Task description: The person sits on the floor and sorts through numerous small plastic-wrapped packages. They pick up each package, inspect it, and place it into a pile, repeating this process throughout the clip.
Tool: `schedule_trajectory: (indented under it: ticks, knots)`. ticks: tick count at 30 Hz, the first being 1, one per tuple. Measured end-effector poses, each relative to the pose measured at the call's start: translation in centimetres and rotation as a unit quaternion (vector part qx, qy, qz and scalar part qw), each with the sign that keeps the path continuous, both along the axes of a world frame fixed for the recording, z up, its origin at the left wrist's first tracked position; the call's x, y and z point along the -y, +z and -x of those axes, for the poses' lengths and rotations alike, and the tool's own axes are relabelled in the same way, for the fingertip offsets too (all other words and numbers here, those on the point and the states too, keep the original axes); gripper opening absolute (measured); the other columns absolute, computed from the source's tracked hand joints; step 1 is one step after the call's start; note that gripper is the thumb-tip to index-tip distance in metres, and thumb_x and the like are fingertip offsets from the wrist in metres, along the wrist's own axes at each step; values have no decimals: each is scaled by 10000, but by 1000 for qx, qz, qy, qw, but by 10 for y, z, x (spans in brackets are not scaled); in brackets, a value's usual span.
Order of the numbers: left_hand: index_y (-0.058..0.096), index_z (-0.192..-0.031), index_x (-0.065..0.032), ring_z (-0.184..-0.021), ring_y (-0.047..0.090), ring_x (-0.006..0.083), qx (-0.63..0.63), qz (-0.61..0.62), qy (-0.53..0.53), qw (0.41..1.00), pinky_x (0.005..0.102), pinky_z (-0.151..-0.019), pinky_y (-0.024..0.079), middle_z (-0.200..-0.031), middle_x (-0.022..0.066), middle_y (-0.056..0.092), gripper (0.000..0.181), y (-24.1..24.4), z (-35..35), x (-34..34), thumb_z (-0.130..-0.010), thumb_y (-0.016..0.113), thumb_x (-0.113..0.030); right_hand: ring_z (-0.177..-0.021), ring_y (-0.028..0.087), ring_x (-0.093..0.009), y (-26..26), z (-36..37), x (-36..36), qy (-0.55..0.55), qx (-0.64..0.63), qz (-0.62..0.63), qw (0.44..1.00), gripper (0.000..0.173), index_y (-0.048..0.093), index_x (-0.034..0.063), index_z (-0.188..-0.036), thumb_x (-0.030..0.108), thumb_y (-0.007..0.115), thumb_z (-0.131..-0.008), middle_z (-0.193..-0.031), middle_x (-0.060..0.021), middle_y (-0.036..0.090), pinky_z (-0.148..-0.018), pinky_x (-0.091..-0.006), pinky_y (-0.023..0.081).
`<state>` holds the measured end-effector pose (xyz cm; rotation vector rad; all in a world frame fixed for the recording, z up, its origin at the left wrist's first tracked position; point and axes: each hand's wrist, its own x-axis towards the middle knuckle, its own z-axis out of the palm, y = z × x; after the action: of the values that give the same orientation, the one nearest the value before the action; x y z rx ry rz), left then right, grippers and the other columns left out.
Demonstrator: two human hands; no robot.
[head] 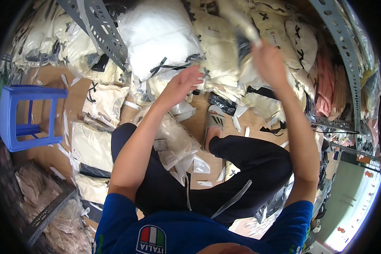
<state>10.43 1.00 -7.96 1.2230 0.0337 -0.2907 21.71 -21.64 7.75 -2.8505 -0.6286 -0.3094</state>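
Observation:
My left hand (182, 83) is held with its fingers apart, at the lower edge of a plump clear-bagged white garment (160, 35) with black ribbon ties; whether it touches the bag I cannot tell. Motion blurs my right hand (269, 63), raised to the right. From its fingers a pale, blurred strip-like thing (241, 23) runs up and away; its exact kind is unclear. Behind it are bagged cream garments (216, 47) with black bows. Between my legs lies another bagged cream garment (174, 136) with a dark tag.
A blue plastic stool (33, 117) stands at left. Perforated metal shelf posts rise at upper left (96, 30) and right (344, 54). Torn white paper strips (201, 165) litter the wooden floor. Folded bagged garments (92, 146) lie by my left leg; pink clothes (325, 85) sit at right.

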Motion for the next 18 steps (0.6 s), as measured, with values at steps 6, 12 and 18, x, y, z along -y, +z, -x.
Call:
schedule_trajectory:
  ticks: [6,12,18]
  knots:
    - [383,-1433,-31,-1109,600,195,-145,32,74,986,349,-861,523,-1330,128,571,648,17,-3,42,-951,673,-353,-988,678,-416,-57,89,-31,138,-322,106,931,578,477,-72,-1380,364,510,-1002,-1111,-291,662,-856,-457,542]
    - [479,-1361,13,-1028,651,219,-113,-84,94,986,330,-852,524,-1167,149,670,627,-20,1,51,-876,740,-288,-1074,679,-337,-30,75,36,18,-453,-4,892,655,564,18,-1358,516,617,-937,-1239,-248,648,-936,-377,515]
    - [394,-1460,7,-1146,632,375,65,-170,24,983,409,-986,478,-1251,253,638,720,5,18,78,-891,654,-350,-1137,646,-345,31,106,110,-120,-387,32,914,717,534,-4,-1382,566,573,-947,-1249,-251,639,-976,-379,490]
